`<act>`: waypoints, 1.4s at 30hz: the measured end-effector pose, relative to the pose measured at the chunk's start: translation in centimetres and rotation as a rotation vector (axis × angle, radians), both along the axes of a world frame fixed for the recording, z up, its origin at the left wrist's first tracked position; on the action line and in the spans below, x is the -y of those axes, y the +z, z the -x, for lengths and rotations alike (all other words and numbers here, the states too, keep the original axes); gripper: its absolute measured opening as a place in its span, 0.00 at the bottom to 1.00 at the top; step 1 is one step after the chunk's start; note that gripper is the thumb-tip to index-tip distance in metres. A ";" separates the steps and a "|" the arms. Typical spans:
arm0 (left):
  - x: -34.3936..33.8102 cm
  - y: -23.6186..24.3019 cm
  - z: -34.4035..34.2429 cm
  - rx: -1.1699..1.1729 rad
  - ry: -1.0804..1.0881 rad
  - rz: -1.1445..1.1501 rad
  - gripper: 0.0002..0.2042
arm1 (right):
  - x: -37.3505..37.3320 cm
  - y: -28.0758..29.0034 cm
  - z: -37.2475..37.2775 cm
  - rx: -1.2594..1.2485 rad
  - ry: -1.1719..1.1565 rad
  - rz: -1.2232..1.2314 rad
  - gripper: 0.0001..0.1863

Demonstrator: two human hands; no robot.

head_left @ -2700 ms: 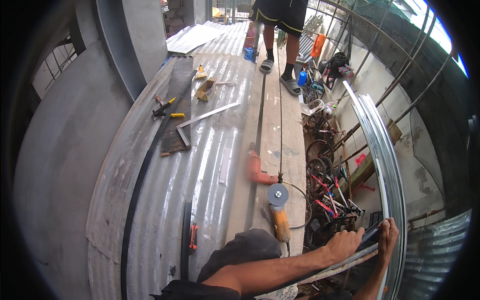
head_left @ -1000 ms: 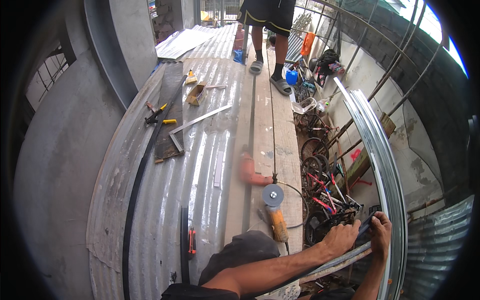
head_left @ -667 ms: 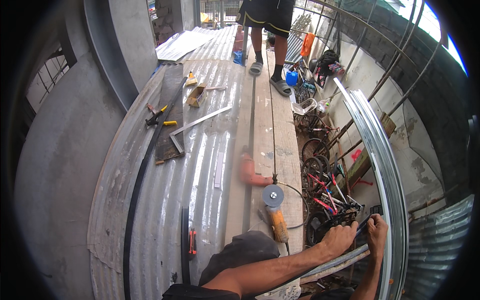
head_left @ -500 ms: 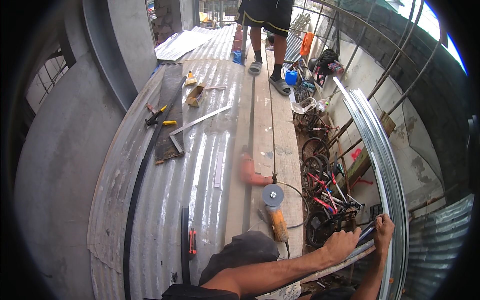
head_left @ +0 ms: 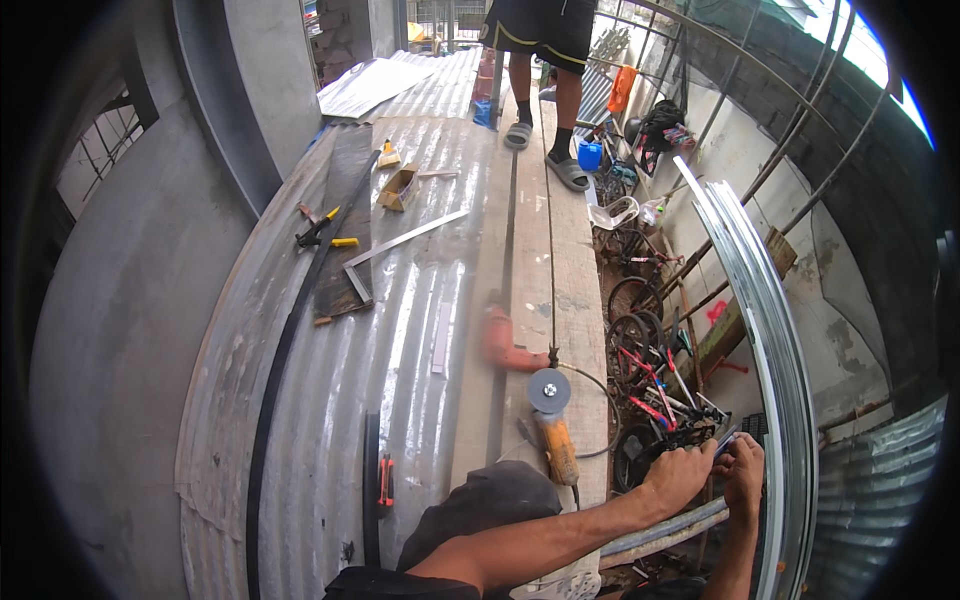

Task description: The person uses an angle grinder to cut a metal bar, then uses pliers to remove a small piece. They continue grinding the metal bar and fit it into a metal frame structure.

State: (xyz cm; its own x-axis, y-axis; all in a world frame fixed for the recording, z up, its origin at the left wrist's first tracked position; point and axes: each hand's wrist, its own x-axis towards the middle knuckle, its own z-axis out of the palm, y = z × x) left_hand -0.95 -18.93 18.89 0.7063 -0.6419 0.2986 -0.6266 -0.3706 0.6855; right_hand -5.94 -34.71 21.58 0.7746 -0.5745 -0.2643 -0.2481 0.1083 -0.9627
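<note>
Low on the right, beyond the plank's edge, my two hands are close together. My left hand [head_left: 678, 478] is closed with its knuckles up, and my right hand [head_left: 741, 470] pinches just beside it. Between their fingers shows a thin bluish-grey piece [head_left: 725, 443], mostly covered, its kind unclear. A bundle of long shiny metal channels [head_left: 775, 350] stands just right of my right hand. Below the hands runs a pale metal length [head_left: 665, 533]. An angle grinder [head_left: 557, 440] with a grey disc lies on the wooden plank [head_left: 575, 300], beside an orange power drill [head_left: 508, 345].
Corrugated metal sheets [head_left: 400, 330] spread leftward, carrying a carpenter's square [head_left: 405, 238], a small open box [head_left: 398, 188], a red utility knife [head_left: 386, 482] and a black metal length [head_left: 285, 350]. Another person [head_left: 562, 110] stands on the plank ahead. Bicycles [head_left: 645, 370] lie below the plank's right edge.
Both hands have shifted slightly, the right one moving left and down, away from the metal channels. The thin piece between them shows less. The view has turned a little.
</note>
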 end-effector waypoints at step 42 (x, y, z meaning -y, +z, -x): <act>-1.2 5.5 -6.4 -0.131 -0.171 0.019 0.13 | 2.0 0.3 1.6 0.169 -0.014 0.075 0.21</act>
State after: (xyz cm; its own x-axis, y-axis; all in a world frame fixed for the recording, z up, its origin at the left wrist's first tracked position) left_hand 5.44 -17.74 24.42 0.6211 -0.7507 0.2250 -0.5846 -0.2526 0.7710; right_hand -7.52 -36.72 21.87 0.7965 -0.5984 -0.0868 -0.0809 0.0368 -0.9960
